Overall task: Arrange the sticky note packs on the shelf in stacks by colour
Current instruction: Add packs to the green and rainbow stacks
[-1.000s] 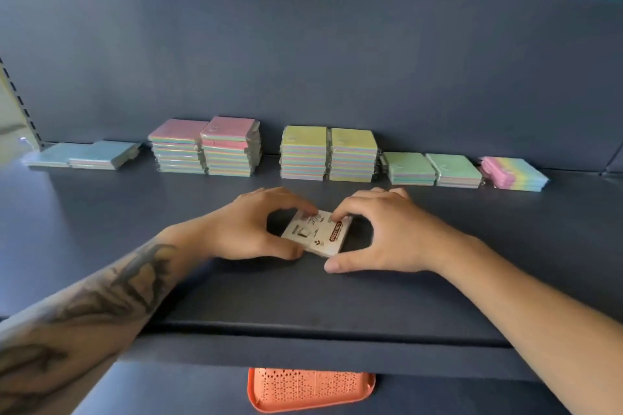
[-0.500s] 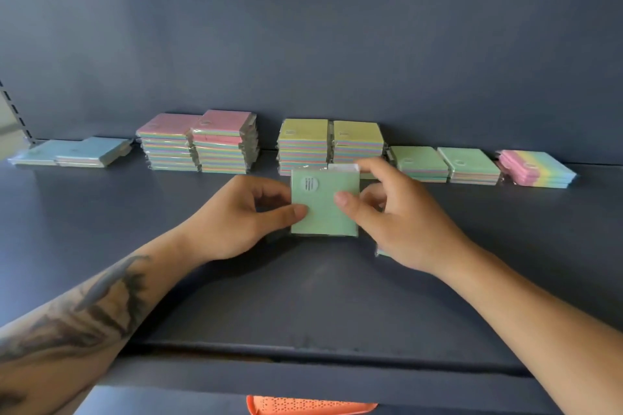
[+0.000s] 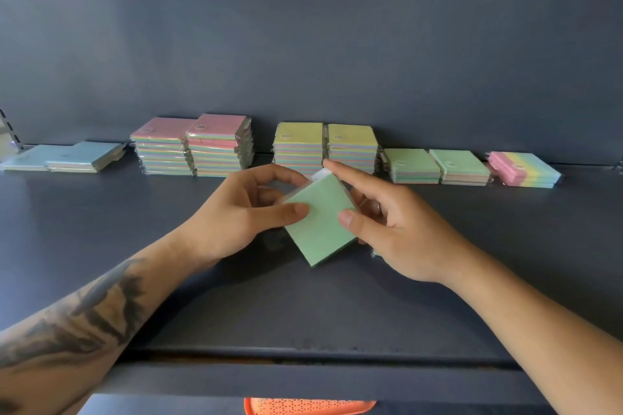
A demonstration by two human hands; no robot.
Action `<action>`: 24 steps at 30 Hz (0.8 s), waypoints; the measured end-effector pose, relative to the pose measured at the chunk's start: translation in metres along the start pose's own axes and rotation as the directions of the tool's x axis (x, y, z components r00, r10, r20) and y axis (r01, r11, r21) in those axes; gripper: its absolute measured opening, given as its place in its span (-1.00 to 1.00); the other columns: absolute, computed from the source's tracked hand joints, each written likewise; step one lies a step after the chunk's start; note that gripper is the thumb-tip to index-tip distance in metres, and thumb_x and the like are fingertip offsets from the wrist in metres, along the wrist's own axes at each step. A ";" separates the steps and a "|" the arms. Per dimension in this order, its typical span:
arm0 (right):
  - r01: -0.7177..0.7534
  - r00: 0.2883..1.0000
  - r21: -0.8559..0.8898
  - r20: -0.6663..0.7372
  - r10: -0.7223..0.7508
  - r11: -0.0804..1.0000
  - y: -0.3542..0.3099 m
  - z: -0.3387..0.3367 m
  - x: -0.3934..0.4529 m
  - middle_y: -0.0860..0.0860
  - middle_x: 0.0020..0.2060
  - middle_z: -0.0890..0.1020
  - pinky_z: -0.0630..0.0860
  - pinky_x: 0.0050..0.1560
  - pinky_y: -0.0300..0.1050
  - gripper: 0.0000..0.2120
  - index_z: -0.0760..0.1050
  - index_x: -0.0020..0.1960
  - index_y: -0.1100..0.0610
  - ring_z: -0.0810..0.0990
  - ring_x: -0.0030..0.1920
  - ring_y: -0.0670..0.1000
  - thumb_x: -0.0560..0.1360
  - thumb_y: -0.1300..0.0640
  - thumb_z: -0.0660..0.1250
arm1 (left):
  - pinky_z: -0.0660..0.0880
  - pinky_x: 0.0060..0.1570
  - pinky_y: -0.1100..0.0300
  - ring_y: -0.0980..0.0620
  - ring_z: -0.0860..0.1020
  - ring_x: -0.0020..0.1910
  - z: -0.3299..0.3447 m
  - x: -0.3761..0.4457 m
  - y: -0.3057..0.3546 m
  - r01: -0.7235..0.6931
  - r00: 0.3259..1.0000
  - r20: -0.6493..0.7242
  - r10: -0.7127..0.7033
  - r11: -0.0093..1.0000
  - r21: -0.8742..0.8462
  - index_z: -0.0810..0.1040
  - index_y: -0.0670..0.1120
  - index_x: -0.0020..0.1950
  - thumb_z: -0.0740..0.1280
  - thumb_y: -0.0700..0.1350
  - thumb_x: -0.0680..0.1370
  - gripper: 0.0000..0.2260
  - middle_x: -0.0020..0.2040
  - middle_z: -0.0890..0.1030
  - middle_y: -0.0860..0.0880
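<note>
- Since the last frame I see the green pack (image 3: pixel 320 219) turned from square-on to skewed, one corner low, held just above the shelf (image 3: pixel 101 246).
- Left hand (image 3: pixel 236 216) pinches its left edge, thumb on the face.
- Right hand (image 3: pixel 397 229) grips its right edge, forefinger along the top.
- Behind the pack: yellow stacks (image 3: pixel 323 148); pink stacks (image 3: pixel 192 145) left of those, green stacks (image 3: pixel 435 165) right.

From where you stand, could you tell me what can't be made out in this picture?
- Head view: the underside of the green pack, turned away.
- Whether another pack lies under the right hand: a corner peeks out, the rest hidden.
- The orange basket, cut by the shelf and the bottom edge.
- Logos on the yellow stacks: too small.
</note>
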State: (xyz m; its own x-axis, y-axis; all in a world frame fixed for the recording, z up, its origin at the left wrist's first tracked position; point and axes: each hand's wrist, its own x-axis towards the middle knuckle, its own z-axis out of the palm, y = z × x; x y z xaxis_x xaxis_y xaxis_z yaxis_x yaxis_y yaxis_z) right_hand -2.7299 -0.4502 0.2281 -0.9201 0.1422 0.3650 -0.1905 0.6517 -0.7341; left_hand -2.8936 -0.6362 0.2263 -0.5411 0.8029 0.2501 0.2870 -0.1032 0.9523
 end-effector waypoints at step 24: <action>0.096 0.986 -0.568 -0.057 -0.155 0.818 -0.020 -0.025 -0.030 -0.25 0.31 0.39 0.48 0.30 -0.02 -0.30 0.41 0.41 -0.16 0.44 0.34 -0.08 0.36 -0.39 0.43 | 0.43 0.05 -0.06 -0.10 0.56 -0.09 0.042 -0.007 0.035 0.117 0.992 -0.038 -0.117 0.993 -0.015 0.69 -0.26 -0.11 0.56 0.00 0.36 -0.66 -0.05 0.67 -0.34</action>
State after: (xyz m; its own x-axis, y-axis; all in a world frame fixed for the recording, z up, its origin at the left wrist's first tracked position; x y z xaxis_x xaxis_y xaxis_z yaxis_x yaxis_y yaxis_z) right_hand -2.6896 -0.4483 0.2460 -0.8584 0.0819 0.5064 -0.0493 0.9694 -0.2404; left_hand -2.8470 -0.6205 0.2503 -0.6005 0.7867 0.1432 0.2098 -0.0178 0.9776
